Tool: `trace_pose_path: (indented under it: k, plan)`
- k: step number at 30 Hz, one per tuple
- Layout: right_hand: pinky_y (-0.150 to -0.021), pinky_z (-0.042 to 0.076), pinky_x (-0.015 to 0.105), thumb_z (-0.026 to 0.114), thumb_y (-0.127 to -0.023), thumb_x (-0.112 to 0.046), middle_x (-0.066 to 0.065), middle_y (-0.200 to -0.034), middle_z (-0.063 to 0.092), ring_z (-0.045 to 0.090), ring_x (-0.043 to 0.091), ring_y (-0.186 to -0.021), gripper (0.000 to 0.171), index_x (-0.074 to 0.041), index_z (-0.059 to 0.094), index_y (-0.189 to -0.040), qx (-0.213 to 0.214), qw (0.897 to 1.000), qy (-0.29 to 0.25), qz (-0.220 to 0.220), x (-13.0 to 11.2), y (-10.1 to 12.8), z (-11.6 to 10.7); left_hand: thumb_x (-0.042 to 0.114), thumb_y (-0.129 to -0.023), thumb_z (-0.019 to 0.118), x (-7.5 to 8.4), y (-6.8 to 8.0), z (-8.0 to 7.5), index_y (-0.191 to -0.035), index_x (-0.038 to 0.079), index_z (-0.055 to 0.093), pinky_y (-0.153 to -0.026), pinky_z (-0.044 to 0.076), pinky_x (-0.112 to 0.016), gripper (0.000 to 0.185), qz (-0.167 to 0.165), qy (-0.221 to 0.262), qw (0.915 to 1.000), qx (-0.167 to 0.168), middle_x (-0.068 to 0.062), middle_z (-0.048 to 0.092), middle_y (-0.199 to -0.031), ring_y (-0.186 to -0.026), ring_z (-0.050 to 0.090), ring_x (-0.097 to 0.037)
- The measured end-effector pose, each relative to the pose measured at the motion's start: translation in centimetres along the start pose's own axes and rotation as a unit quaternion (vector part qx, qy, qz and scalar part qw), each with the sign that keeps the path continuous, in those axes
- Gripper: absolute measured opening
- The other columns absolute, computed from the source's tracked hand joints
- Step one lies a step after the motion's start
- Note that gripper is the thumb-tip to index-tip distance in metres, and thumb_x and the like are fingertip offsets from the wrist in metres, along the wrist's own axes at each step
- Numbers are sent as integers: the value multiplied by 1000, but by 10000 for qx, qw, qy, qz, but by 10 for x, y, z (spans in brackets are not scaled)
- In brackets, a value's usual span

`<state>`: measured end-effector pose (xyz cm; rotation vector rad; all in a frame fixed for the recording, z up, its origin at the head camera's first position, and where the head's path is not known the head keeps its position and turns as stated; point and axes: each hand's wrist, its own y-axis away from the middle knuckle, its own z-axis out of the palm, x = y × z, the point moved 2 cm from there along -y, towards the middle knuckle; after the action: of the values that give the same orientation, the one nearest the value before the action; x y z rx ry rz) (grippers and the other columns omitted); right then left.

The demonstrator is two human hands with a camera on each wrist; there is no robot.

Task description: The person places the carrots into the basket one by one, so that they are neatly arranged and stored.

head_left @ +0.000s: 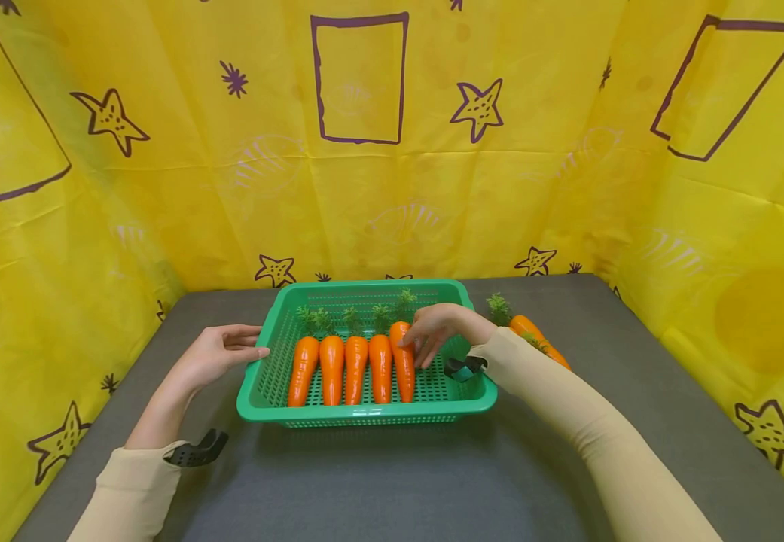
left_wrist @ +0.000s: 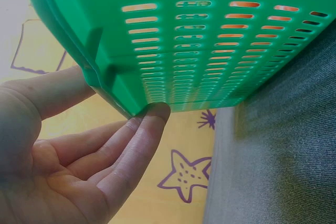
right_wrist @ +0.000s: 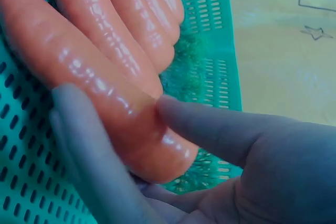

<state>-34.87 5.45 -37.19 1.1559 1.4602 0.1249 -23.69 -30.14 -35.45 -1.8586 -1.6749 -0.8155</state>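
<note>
A green plastic basket (head_left: pixel 364 412) with slotted walls holds several shiny orange carrots in a row, their leafy green tops pointing to the far side. My right hand (head_left: pixel 442 327) reaches inside and pinches the rightmost carrot (head_left: pixel 403 370) near its thick top end. In the right wrist view the thumb (right_wrist: pixel 205 124) presses one side of that carrot and the fingers (right_wrist: pixel 86 145) lie along the other. At the basket's left end, my left hand (head_left: pixel 218 354) grips the rim, thumb on top and fingers (left_wrist: pixel 142 135) against the outer wall underneath.
More carrots (head_left: pixel 534 335) lie on the grey table (head_left: pixel 378 482) to the right of the basket, partly hidden by the right forearm. Yellow cloth (head_left: pixel 378 203) with drawn stars and frames hangs at the back and both sides.
</note>
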Motion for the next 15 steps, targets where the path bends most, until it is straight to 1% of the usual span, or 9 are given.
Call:
trace_pose_path:
  k: [3,9,15]
  plan:
    - [-79,58,39,57,-96,-18,24,-105,65,70,32,-91,32,7,59,-116,87,9999,-10,107,0,0,0,43,-84,70,0,0,0,-135,-1,50,-93,48,-51,70,-14,-15,10000,8,-24,61,-122,-113,59,-37]
    - [-77,58,39,55,-97,-18,24,-107,63,68,34,-94,32,6,58,-117,343,9994,15,94,1,2,-1,44,-84,69,1,1,0,-135,-1,50,-93,48,-51,70,-35,-28,10000,-3,-24,61,-122,-113,59,-37]
    - [-76,58,39,55,-97,-16,24,-105,66,68,35,-96,32,7,57,-118,398,9991,151,93,2,3,-1,44,-84,69,1,1,0,-135,-1,50,-93,48,-51,70,-33,-39,10000,0,-24,61,-122,-113,59,-37]
